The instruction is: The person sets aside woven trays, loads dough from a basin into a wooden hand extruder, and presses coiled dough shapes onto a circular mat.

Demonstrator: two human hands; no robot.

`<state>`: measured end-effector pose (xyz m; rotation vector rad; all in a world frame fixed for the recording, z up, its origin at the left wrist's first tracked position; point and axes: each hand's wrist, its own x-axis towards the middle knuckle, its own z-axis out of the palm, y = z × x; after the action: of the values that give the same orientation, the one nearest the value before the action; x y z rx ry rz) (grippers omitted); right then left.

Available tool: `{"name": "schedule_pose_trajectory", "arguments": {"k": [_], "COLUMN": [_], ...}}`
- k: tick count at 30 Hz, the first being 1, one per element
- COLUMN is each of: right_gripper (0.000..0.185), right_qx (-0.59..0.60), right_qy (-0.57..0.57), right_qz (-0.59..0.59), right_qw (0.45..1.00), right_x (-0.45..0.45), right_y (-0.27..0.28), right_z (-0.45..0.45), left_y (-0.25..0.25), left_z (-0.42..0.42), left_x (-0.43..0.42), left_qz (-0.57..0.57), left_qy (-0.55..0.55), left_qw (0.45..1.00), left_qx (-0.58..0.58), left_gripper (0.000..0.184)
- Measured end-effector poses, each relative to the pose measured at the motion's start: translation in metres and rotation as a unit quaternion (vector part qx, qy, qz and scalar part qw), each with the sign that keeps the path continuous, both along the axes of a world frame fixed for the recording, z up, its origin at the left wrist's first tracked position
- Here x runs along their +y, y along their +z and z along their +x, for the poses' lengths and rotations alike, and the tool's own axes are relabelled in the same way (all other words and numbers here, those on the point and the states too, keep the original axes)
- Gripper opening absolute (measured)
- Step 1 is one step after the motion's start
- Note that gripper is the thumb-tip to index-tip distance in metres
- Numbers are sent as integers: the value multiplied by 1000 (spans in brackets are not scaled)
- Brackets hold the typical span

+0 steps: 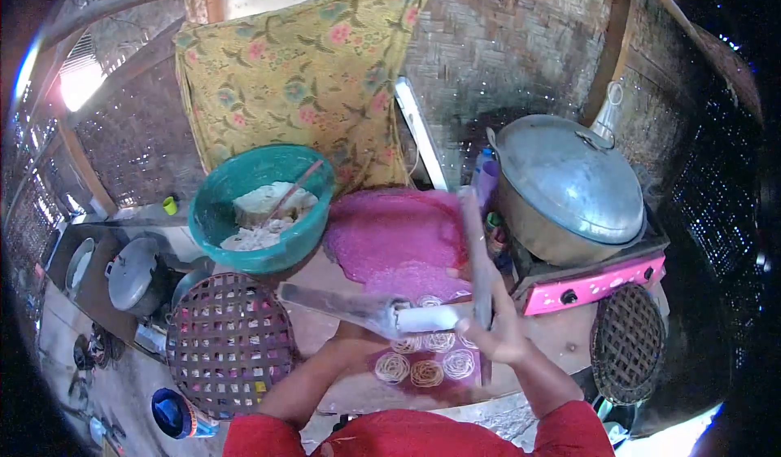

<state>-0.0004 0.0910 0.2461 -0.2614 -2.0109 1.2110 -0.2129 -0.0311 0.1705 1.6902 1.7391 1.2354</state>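
A hand press point(429, 319) with a white tube and two long wooden arms is held over the table, one arm pointing left and the other standing up, slightly blurred. My right hand point(502, 333) is closed around the lower end of the upright arm. My left hand point(359, 337) is at the left arm beside the tube; that arm hides most of its fingers. Below the press, several round nests of pale dough strands point(393, 368) lie in rows on a pink sheet. Behind them is a shiny pink surface point(394, 233).
A teal basin point(268, 258) with white dough and a stick stands back left. Woven trays lie at left point(230, 339) and right point(629, 343). A large lidded pot point(569, 188) sits on a pink stove point(594, 292). Cups and bottles point(488, 176) stand beside it.
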Motion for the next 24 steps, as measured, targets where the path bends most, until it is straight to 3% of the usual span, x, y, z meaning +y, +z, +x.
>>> {"name": "schedule_pose_trajectory", "arguments": {"k": [1, 2, 4, 5, 9, 10, 12, 14, 16, 17, 18, 19, 20, 22, 24], "right_gripper": [84, 84, 93, 93, 86, 86, 85, 85, 80, 80, 80, 81, 85, 93, 97], "right_qx": [-51, -52, -179, -161, -206, -209, -197, -178, -113, -111, -185, -245, -261, -239, -218], "right_qy": [-9, -10, 51, 31, 81, 79, 54, 68, 43, 45, 133, 209, 269, 396, 394], "right_qz": [123, 121, 132, 204, 158, 157, 190, 145, 183, 185, -100, -378, -394, -441, -436], "right_qw": [991, 991, 974, 965, 962, 962, 960, 971, 976, 975, 968, 868, 839, 769, 779], "right_x": [3, 5, 9, 11, 17, 16, 21, 38, 57, 68, 78, 92, 110, 130, 133], "right_y": [4, 9, 22, 25, 19, 12, -3, -19, -28, -19, 1, 11, 1, -8, -6], "right_z": [5, 11, 22, 25, 31, 31, 26, 21, 15, 19, 30, 45, 56, 68, 72], "left_y": [31, 31, 22, -14, -3, -9, -22, -31, -14, -13, -2, 16, 37, 94, 123], "left_z": [14, 18, 25, 22, 50, 57, 64, 62, 60, 54, 47, 40, 33, 24, 11], "left_x": [-5, 1, 9, 25, 43, 48, 58, 72, 90, 99, 106, 113, 117, 101, 120], "left_qz": [-19, -21, -33, 2, -30, -29, 80, 48, -7, -5, -5, 16, 38, 5, 184], "left_qy": [-35, -35, -59, -115, -185, -189, -170, -172, -204, -171, -169, -167, -164, -193, -253], "left_qw": [999, 999, 996, 992, 973, 973, 977, 974, 979, 985, 985, 985, 985, 966, 913], "left_qx": [-20, -22, 54, 45, 133, 131, 96, 140, 11, 24, 23, 28, 33, -171, -261], "left_gripper": [44, 44, 38, 32, 35, 35, 39, 41, 43, 43, 43, 49, 55, 72, 80]}}
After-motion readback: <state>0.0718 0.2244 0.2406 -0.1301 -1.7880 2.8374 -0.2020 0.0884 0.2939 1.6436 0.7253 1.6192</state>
